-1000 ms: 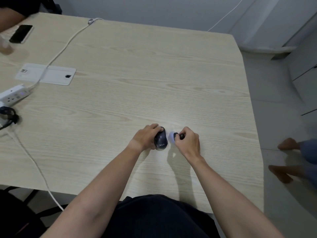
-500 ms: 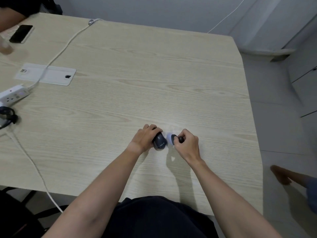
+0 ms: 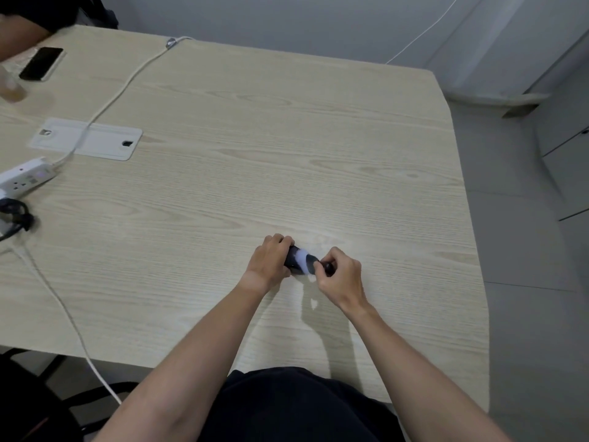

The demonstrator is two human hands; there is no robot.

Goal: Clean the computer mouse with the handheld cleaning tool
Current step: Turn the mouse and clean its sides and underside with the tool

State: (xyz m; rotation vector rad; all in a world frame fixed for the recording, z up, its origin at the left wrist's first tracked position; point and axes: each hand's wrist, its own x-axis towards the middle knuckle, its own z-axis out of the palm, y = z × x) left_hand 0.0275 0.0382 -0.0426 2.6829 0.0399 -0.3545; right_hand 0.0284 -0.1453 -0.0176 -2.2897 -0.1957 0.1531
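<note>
The mouse (image 3: 292, 260) sits on the desk (image 3: 287, 148) near its front edge, gripped by the left hand (image 3: 269, 261), which wraps over its left side and pins it down. The right hand (image 3: 339, 275) is clenched around the tool (image 3: 307, 264), a small dark-handled thing with a pale blurred head. A second ago that head stood just beside the mouse, with a sliver of desk showing between them; half a second ago it was touching the mouse's right flank; now the pale head lies across the top of the mouse, hiding most of its shell, and the two hands have drawn close together. The mouse itself has barely shifted, though it seems turned more to the side under the left hand's grip. This suggests that the cleaning stroke is under way, with the head working over the upper surface rather than merely approaching. The blur on the head hints at quick rubbing, but whether it presses firmly cannot be told at this size. Most of the job is probably yet to be done: only the top is being covered, and the sides and underside lie hidden beneath the fingers. The phone (image 3: 41, 63), power strip (image 3: 24, 178) and cable (image 3: 111, 100) at far left lie well apart and play no part.
</note>
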